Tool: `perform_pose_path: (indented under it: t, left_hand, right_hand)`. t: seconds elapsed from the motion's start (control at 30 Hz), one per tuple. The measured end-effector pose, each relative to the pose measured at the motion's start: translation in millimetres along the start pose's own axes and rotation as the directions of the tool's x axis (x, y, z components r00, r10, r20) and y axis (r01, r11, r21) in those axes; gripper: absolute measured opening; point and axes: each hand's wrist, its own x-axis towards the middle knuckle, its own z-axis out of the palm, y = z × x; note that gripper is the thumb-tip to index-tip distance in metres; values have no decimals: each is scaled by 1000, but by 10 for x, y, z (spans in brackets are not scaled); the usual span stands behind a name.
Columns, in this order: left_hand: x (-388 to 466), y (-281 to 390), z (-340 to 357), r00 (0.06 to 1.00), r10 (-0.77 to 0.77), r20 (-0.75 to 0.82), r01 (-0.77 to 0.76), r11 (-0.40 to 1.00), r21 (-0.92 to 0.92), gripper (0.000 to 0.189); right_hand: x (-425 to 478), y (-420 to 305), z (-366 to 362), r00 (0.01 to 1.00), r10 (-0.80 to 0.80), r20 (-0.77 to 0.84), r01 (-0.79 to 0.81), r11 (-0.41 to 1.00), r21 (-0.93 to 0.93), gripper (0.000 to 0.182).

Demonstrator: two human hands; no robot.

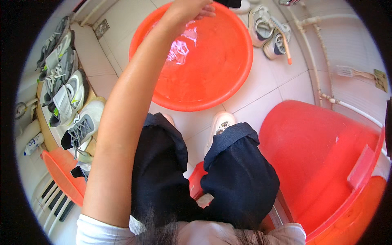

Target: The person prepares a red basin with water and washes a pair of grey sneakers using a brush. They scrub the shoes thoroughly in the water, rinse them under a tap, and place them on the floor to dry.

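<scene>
My left hand (203,10) is over the far part of a round orange-red plastic basin (226,88), partly cut off by the top edge of the view. Its fingers look loosely bent; whether it holds anything is unclear. Water with bright reflections lies in the basin. The left forearm crosses above the basin's left side. My right hand is out of view; only the white right sleeve shows. Right of the basin, a pair of light sneakers (260,29) stands on the tiles, with an orange-handled brush (285,46) lying across them. A black thing (228,3) is beyond the basin's rim, cut off.
Several grey and white sneakers (81,122) stand along the left side. Below them leans an orange basin (62,171). A large red plastic container (309,137) is at the right, near white wall pipes (312,64) and a pale-handled brush (355,73).
</scene>
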Motion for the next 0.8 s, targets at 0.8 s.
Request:
perform_pose_path:
  t: [0.8]
  left_hand:
    - [-5226,-2,-2557,656,398,-642,147,766,625,31]
  right_hand:
    - [894,-830,-1389,864,-435,-254,397,898,-187,31]
